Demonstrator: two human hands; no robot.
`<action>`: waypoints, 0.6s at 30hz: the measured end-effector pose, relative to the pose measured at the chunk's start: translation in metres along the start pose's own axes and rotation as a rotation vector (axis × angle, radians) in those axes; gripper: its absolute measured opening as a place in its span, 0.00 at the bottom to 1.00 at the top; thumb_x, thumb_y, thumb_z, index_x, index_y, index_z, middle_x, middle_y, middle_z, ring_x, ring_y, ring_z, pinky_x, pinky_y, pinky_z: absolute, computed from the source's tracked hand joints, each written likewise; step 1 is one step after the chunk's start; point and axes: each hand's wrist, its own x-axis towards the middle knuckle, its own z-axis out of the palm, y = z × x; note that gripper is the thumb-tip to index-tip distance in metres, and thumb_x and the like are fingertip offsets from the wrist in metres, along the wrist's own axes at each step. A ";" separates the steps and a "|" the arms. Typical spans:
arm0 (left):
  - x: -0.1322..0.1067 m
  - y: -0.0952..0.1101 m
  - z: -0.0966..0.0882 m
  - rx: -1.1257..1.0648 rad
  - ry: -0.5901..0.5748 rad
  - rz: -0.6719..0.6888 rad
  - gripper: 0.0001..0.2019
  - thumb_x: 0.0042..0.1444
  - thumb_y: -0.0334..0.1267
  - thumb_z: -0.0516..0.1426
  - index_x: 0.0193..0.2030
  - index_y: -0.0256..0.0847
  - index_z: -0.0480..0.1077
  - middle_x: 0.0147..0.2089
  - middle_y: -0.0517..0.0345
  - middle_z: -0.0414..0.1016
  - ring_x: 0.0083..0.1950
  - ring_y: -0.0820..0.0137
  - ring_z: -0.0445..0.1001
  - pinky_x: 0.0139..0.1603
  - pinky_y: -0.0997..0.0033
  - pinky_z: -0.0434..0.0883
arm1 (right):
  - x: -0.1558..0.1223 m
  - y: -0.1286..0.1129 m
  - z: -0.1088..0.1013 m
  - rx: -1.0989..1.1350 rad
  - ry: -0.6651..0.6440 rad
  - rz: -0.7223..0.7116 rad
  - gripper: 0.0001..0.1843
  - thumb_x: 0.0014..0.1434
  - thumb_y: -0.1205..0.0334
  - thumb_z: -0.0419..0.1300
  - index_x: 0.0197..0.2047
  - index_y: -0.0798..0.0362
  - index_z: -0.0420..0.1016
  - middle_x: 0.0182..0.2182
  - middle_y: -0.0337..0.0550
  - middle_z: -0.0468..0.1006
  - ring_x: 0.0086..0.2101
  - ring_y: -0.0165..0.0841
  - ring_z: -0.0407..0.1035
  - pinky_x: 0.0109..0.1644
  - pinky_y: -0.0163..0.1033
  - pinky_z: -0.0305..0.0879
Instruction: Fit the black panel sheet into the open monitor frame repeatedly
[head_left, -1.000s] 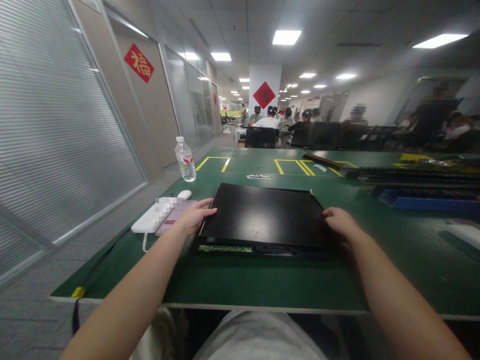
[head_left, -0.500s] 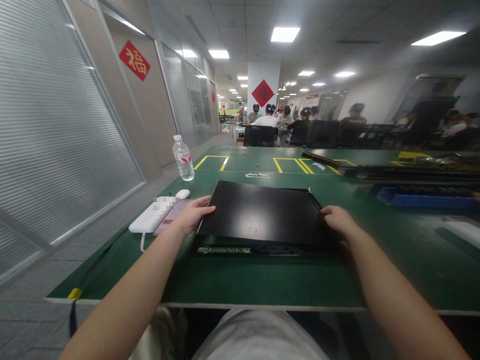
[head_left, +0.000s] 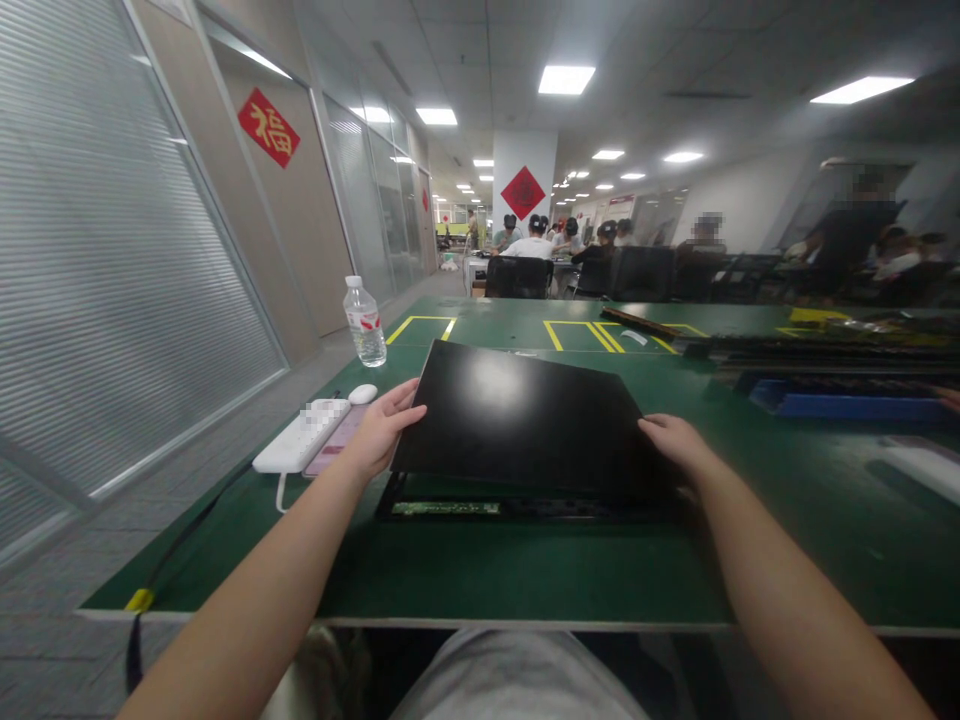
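Left hand (head_left: 386,430), at the panel's nine o'clock, nearly closed, thumb on top, gripping its edge. Black panel (head_left: 517,415) sits tilted above the dark frame (head_left: 585,508), whose green circuit strip (head_left: 442,509) shows around seven. Right hand (head_left: 675,440), three o'clock, pinches the opposite edge; underside fingers hidden from me. Looks like the separating step; next move calls for even, two-handed support.

a green worktop (head_left: 525,580), marked with yellow tape (head_left: 431,318), carries a water bottle (head_left: 365,345) near its left edge, with a white corded block (head_left: 296,445), a phone (head_left: 337,445) and a white oval object (head_left: 363,395) grouped nearer; a dark frame (head_left: 585,508) lies toward the front, and blurred dark bars (head_left: 810,352) and a blue piece (head_left: 847,402) at right.
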 end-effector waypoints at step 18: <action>0.021 -0.006 -0.027 0.026 0.148 0.097 0.32 0.34 0.35 0.68 0.52 0.35 0.76 0.49 0.51 0.82 0.55 0.51 0.76 0.53 0.64 0.73 | -0.024 -0.012 -0.026 0.950 -0.175 -0.025 0.21 0.54 0.45 0.60 0.43 0.51 0.79 0.36 0.49 0.82 0.43 0.50 0.76 0.46 0.51 0.73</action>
